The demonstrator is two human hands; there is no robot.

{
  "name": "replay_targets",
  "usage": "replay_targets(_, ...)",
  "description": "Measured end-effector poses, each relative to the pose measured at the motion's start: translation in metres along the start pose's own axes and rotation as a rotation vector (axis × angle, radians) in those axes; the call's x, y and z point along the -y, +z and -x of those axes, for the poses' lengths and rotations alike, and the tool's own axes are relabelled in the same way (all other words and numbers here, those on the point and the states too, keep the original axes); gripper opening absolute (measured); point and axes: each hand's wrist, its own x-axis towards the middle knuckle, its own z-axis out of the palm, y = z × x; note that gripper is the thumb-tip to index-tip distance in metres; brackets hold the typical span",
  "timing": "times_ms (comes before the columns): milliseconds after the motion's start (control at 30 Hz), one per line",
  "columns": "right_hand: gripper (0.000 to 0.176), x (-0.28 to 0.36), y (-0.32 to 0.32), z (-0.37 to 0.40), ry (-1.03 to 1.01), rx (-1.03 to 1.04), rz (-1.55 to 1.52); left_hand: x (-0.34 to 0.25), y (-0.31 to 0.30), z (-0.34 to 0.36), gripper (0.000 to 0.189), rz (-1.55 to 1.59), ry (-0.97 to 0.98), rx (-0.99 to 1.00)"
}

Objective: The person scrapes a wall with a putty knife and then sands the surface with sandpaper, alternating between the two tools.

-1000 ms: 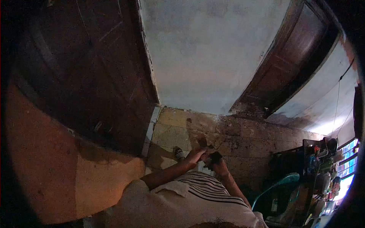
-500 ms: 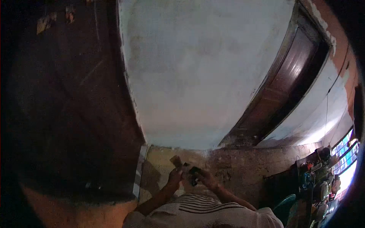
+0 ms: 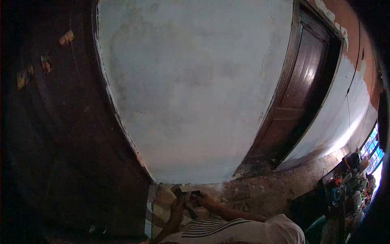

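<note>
My left hand [image 3: 177,205] is closed around a putty knife [image 3: 176,190], whose flat, squarish blade points up. Beside it, my right hand [image 3: 205,201] grips a dark scraper [image 3: 196,192]. A dark part like a handle [image 3: 191,212] hangs below that hand, dim and partly covered by the fingers. The two hands are close together in front of my striped shirt, with the tools near each other. Poor light hides the finer details and anything on the blades.
A pale, patchy wall [image 3: 191,89] rises ahead, between a dark panel [image 3: 69,122] on the left and a brown wooden door [image 3: 302,77] on the right. Cluttered items [image 3: 351,191] stand at the lower right by a barred window [image 3: 371,148], near a green chair [image 3: 316,223].
The view has tilted up and turned, so the hands sit lower and further left. My right hand has come nearer the left one, and its tool is turned differently.
</note>
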Motion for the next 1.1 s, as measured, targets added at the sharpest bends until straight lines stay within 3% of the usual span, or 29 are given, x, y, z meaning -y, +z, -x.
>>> replay_targets(33,0.057,0.022,-0.003,0.008,-0.082,-0.02,0.397,0.003,0.002,-0.008,0.045,0.002,0.011,-0.005)
replay_targets(100,0.061,0.042,-0.02,0.007,-0.18,-0.036,0.792,-0.005,0.014,-0.025,0.046,0.018,0.047,0.014)
replay_targets(133,0.061,0.043,-0.032,0.004,-0.119,-0.09,0.3,-0.009,0.021,-0.035,0.047,0.032,0.065,0.037)
replay_targets(200,0.061,0.033,-0.061,-0.004,-0.054,-0.125,-0.19,-0.021,0.037,-0.056,0.048,0.059,0.103,0.09)
replay_targets(267,0.061,0.012,-0.107,-0.028,-0.07,0.332,-0.254,-0.033,0.055,-0.077,0.049,0.073,0.137,0.155)
replay_targets(400,0.062,0.083,-0.106,-0.017,0.113,0.299,-0.032,-0.062,0.107,-0.098,0.051,0.094,0.158,0.175)
replay_targets(500,0.056,0.087,-0.129,-0.038,-0.011,0.243,0.138,-0.094,0.153,-0.089,0.051,0.108,0.13,0.105)
replay_targets(600,0.042,0.09,-0.142,-0.059,-0.223,0.234,0.508,-0.124,0.172,-0.094,0.052,-0.041,0.2,0.062)
replay_targets(667,0.026,0.121,-0.133,-0.061,-0.465,-0.221,0.318,-0.145,0.175,-0.095,0.049,0.149,0.376,0.195)
replay_targets(733,0.026,0.197,-0.147,-0.06,-0.45,-0.349,0.446,-0.165,0.165,-0.092,0.044,0.166,0.392,0.096)
replay_targets(767,0.024,0.224,-0.166,-0.071,-0.641,-0.494,0.738,-0.174,0.158,-0.093,0.039,0.186,0.411,-0.008)
replay_targets(800,0.031,0.286,-0.147,-0.051,-0.743,-0.684,0.941,-0.174,0.149,-0.101,0.032,0.329,0.497,0.113)
replay_targets(833,0.044,0.33,-0.142,-0.05,-1.138,-0.802,0.961,-0.17,0.135,-0.106,0.032,0.327,0.489,0.122)
replay_targets(900,0.059,0.416,-0.119,-0.021,-1.114,-0.874,0.959,-0.155,0.103,-0.113,0.029,0.293,0.477,0.135)
replay_targets(933,0.059,0.457,-0.115,-0.025,-1.32,-0.926,1.038,-0.144,0.09,-0.114,0.029,0.29,0.478,0.142)
replay_targets(1000,0.057,0.526,-0.109,-0.032,-1.541,-1.015,1.172,-0.127,0.069,-0.112,0.029,0.279,0.46,0.123)
replay_targets(1100,0.051,0.599,-0.091,-0.038,-1.514,-1.139,1.191,-0.112,0.047,-0.106,0.029,0.21,0.439,0.013)
